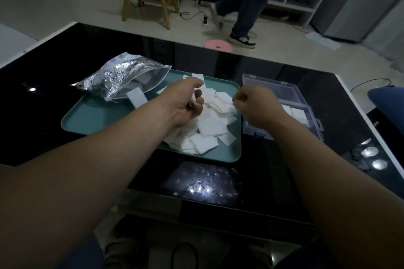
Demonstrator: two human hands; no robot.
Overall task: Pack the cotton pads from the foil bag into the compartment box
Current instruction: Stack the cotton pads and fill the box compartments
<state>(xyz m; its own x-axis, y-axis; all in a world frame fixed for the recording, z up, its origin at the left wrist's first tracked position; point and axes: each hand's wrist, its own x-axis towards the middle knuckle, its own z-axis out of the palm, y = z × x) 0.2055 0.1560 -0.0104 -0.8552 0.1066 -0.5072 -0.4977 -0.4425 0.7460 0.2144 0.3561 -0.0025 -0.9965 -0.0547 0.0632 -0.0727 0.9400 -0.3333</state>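
Table [43,105]: you are working at a glossy black top that is reflecting lights.
Tray [87,120]: a teal tray is lying flat in front of you.
Box [284,90]: a clear plastic box is sitting just right of the tray, lid open.
Bag [122,76]: a foil bag is resting on the tray's far left corner, its end hanging past the rim.

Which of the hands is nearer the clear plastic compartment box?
Right. The right hand hovers by the clear plastic compartment box; the left hand is farther left, over the teal tray.
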